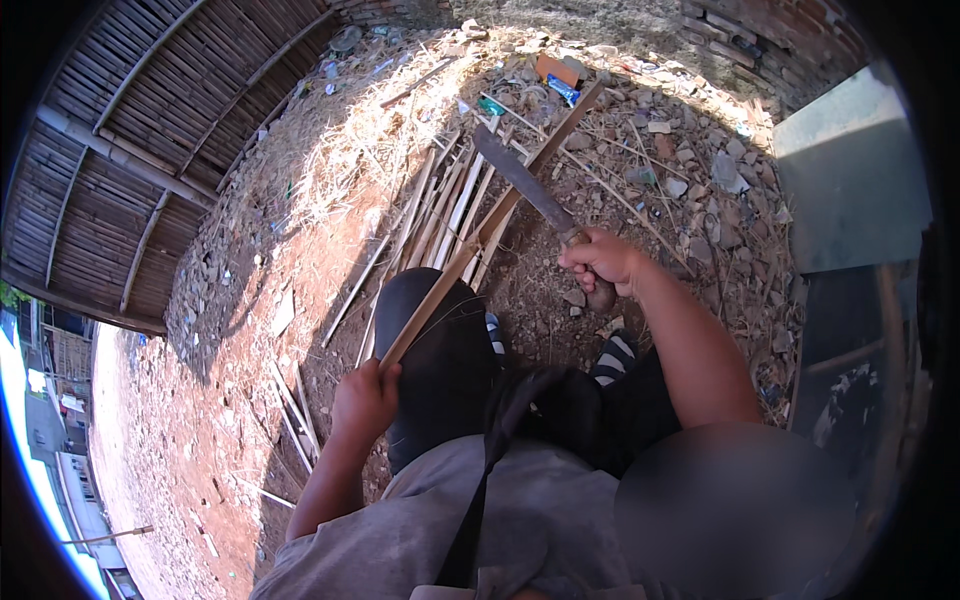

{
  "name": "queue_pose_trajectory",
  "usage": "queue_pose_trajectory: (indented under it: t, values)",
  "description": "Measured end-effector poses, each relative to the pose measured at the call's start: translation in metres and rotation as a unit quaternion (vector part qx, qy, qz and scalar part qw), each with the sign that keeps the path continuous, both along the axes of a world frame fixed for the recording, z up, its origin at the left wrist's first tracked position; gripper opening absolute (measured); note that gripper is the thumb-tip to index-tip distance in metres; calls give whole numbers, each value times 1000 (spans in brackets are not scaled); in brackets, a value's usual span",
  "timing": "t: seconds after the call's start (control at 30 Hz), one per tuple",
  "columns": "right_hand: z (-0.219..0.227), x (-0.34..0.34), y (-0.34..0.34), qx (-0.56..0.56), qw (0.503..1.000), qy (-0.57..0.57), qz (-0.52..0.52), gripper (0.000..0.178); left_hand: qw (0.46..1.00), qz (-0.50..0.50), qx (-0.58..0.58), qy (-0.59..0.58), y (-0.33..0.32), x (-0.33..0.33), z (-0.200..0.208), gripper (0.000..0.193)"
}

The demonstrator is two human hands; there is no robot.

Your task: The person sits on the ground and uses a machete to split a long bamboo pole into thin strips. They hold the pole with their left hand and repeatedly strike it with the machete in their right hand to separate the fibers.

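Observation:
My left hand [366, 400] is closed round the near end of a long bamboo strip [440, 287]. The strip slants up and away to the right, across my bent left knee. In my right hand [603, 262] is the wooden handle of a machete [525, 183]. Its dark, broad blade points up and to the left, and crosses over the strip in this view; whether the two touch I cannot tell. Beneath and left of the strip, a bundle of split bamboo strips [432, 205] lies on the ground in front of my knee.
A woven bamboo wall [130, 140] stands at the left, and brickwork [745, 45] at the far right. At my right leans a grey-green panel [845, 170]. Rubble [700, 190], straw and litter cover the ground. More loose strips [295, 405] lie left of my left hand.

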State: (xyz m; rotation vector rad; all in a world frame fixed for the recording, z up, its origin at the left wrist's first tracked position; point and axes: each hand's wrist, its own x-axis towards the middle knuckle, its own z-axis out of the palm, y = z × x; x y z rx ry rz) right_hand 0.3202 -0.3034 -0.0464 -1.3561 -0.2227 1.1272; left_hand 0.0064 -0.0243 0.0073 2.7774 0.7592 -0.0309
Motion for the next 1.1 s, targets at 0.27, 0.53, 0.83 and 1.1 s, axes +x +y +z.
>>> queue_pose_trajectory:
  t: [0.27, 0.53, 0.83, 1.1]
  values:
    - [17, -3, 5, -64, 978, -175, 90, 23, 999, 11, -47, 17, 8, -4, 9, 39]
    - [39, -6, -10, -180, 818, -544, -40, 39, 977, 40, -210, 22, 21, 38, 14, 47]
    - [50, -13, -9, -199, 655, -728, 33, 35, 986, -30, -162, 40, -6, 80, 47, 45]
    - [49, -2, -27, -262, 643, -720, 18, 33, 975, -38, -213, 43, -12, 70, 36, 44]
